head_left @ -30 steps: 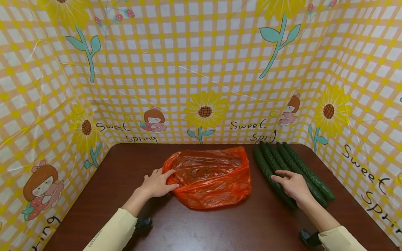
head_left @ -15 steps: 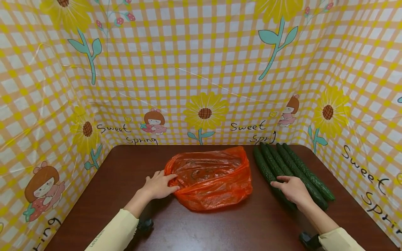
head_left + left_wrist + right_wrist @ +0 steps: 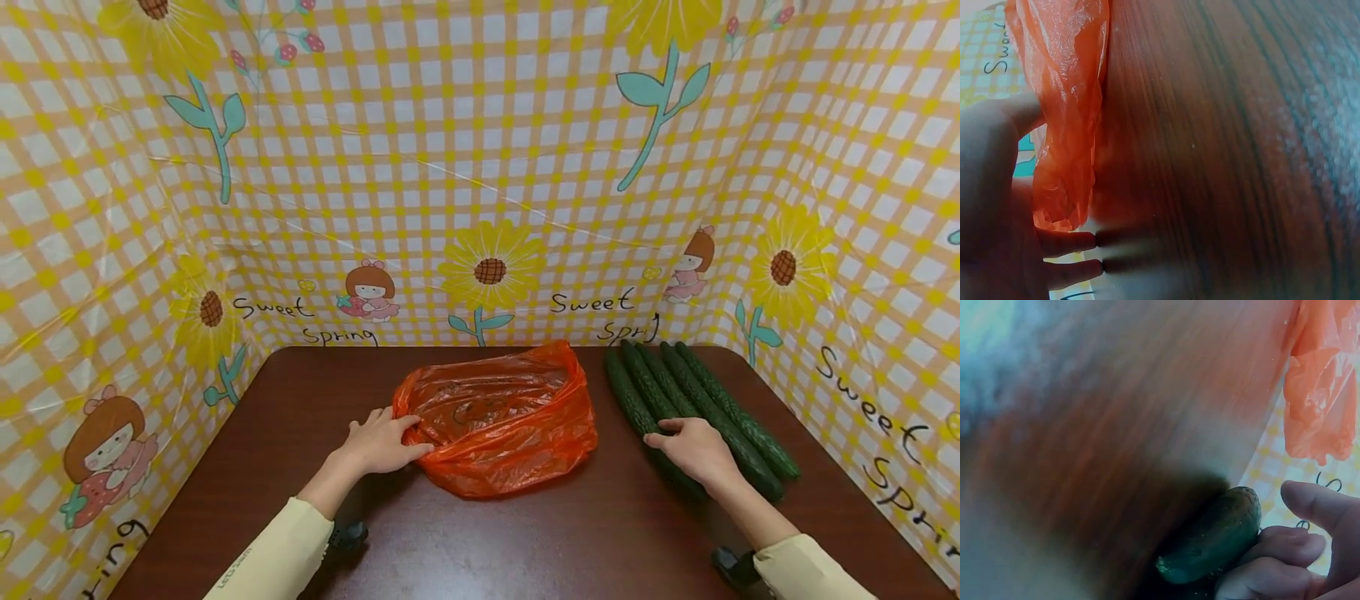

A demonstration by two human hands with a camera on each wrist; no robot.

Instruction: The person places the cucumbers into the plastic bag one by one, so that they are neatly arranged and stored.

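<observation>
An orange-red plastic bag (image 3: 517, 471) lies in the middle of the table with its mouth spread wide. My left hand (image 3: 378, 442) holds the left rim of the bag between thumb and fingers; two fingertips extend past the film in the left wrist view. To the right, several long dark green cucumbers (image 3: 716, 396) lie side by side. Over the near part of the leftmost cucumber (image 3: 626, 387) is my right hand (image 3: 697, 450), fingers loosely bent and thumb apart. In the right wrist view the fingers lie beside a cucumber's end (image 3: 1216, 540), and the thumb does not touch it.
The dark brown table (image 3: 480, 558) has rounded far corners. Checked cloth (image 3: 480, 183) with sunflowers rises behind it and on both sides. A black device sits at each wrist.
The right side of the bag has sagged inward a little, and its far right corner has shifted left. Both hands stay nearly in place, and the cucumbers have not moved.
</observation>
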